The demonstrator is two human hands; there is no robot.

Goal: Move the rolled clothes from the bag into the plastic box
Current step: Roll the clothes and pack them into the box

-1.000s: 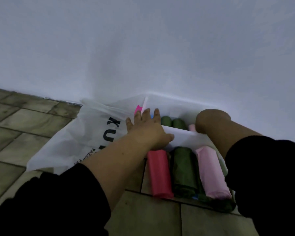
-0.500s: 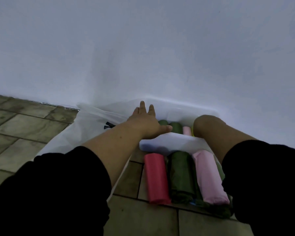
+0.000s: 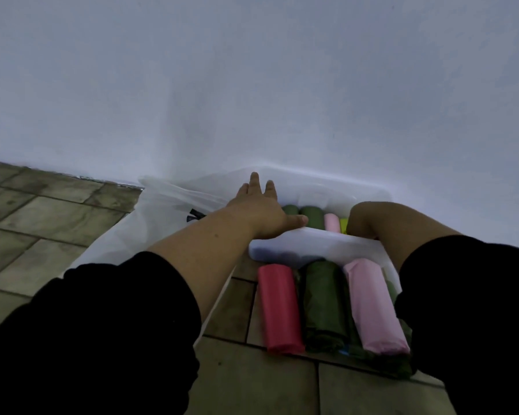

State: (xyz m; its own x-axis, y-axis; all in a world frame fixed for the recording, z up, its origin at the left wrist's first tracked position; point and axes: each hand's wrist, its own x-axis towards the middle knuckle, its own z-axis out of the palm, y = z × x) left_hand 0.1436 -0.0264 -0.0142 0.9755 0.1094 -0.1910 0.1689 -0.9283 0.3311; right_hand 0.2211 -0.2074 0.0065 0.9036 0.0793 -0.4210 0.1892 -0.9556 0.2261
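Head view showed the left hand [image 3: 261, 211] extended over the left end of the plastic box [image 3: 327, 241], fingers straight, thumb along the near rim, holding nothing. The right hand [image 3: 363, 218] reached down into the box; the near wall hid its fingers, so its grip could not be determined. Two green rolls [image 3: 310, 215], a small pink roll [image 3: 331, 222] and a yellow roll [image 3: 343, 224] sat inside the box. A red roll [image 3: 279, 307], a dark green roll [image 3: 324, 304] and a long pink roll [image 3: 372, 307] lay side by side on the floor tiles [image 3: 42, 220] just in front of the box. The white bag [image 3: 162, 217] lay beside the box, on its left.

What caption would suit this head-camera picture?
Left hand spread over the plastic box, right hand down inside among rolled clothes.
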